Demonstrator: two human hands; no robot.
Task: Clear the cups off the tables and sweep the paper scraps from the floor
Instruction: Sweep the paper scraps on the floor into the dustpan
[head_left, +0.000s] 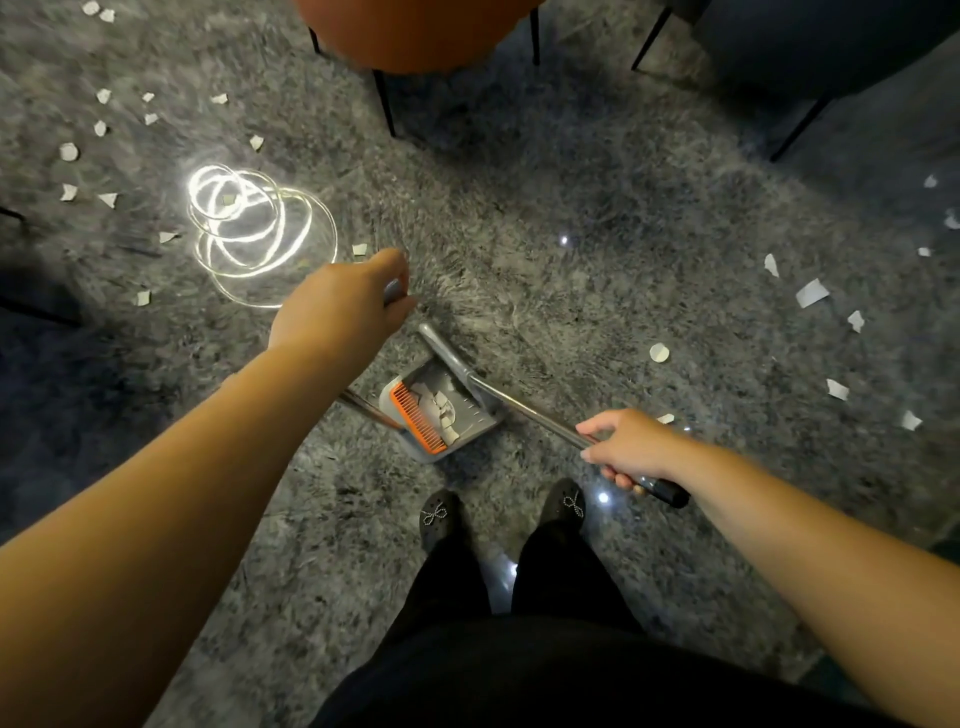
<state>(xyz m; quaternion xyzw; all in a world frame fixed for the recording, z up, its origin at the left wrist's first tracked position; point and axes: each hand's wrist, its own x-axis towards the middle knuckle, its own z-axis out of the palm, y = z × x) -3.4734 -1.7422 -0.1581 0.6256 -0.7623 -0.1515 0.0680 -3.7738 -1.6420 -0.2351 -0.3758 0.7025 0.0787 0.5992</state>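
Note:
A grey dustpan (470, 423) with an orange comb edge (418, 418) rests on the dark speckled floor just ahead of my feet, with several white paper scraps (441, 408) lying in it. My right hand (631, 447) grips a long metal pole (530, 413) near its black end grip; the pole slants up-left to a grey head (441, 345) at the pan's far side. My left hand (345, 306) grips the top of a second metal pole (393, 292), which passes under my forearm to the pan's left edge. More scraps are scattered at the left (68, 151) and right (811, 292).
An orange chair (415, 36) on thin black legs stands at the top centre, a dark chair (810, 47) at the top right. A bright looping light reflection (249, 228) glares on the floor at the left. My black shoes (439, 519) stand just behind the dustpan.

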